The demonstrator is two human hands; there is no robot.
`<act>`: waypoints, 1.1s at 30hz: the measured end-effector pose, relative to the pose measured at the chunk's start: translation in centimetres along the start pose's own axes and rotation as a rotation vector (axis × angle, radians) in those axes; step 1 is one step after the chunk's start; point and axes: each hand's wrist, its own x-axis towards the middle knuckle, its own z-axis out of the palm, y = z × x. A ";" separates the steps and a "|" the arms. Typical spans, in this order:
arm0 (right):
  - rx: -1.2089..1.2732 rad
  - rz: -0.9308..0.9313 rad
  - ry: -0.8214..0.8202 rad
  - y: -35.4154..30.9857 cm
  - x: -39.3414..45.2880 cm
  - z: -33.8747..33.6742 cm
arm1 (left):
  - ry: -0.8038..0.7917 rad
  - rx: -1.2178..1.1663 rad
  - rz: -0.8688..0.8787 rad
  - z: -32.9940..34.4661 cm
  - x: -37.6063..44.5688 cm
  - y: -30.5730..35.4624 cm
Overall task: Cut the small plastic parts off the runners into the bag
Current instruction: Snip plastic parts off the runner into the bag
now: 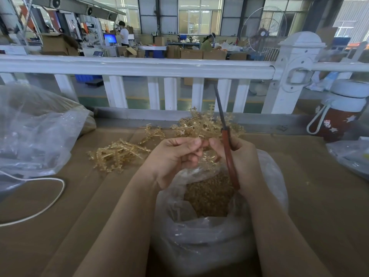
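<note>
Amber plastic runners lie in two heaps on the cardboard-covered table: one pile left of my hands, another just beyond them. My left hand pinches a small runner above the open clear bag, which holds several cut amber parts. My right hand grips red-handled scissors with the dark blades pointing up and away; its fingertips also touch the runner. The runner is mostly hidden between my fingers.
A large clear plastic bag sits at the left with a white cable beside it. A red and white bottle stands at the right, another bag near it. A white railing borders the table's far edge.
</note>
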 end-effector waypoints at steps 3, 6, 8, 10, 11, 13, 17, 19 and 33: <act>-0.107 0.011 0.005 0.6 0.2 0.3 | -0.011 -0.137 -0.035 0.1 0.0 0.1; -0.160 0.002 0.008 1.1 0.4 0.5 | 0.050 -0.214 -0.065 0.1 0.1 0.0; -0.188 0.001 0.037 1.3 0.5 0.5 | 0.113 -0.247 -0.080 0.0 0.2 0.0; -0.187 0.003 0.060 1.3 0.4 0.4 | 0.161 -0.278 -0.094 -0.1 0.2 0.0; -0.186 0.004 0.066 1.3 0.4 0.3 | 0.178 -0.293 -0.106 -0.1 0.2 0.1; -0.182 -0.001 0.058 1.2 0.4 0.3 | 0.198 -0.349 -0.132 -0.1 0.2 0.2; -0.176 -0.006 0.013 1.2 0.3 0.3 | 0.226 -0.579 -0.176 -0.4 0.4 0.5; -0.196 -0.005 0.001 1.2 0.4 0.2 | 0.260 -0.684 -0.180 -0.8 0.4 0.4; -0.417 -0.124 -0.047 1.7 0.2 0.1 | 0.382 -0.365 -0.027 -0.8 0.6 0.1</act>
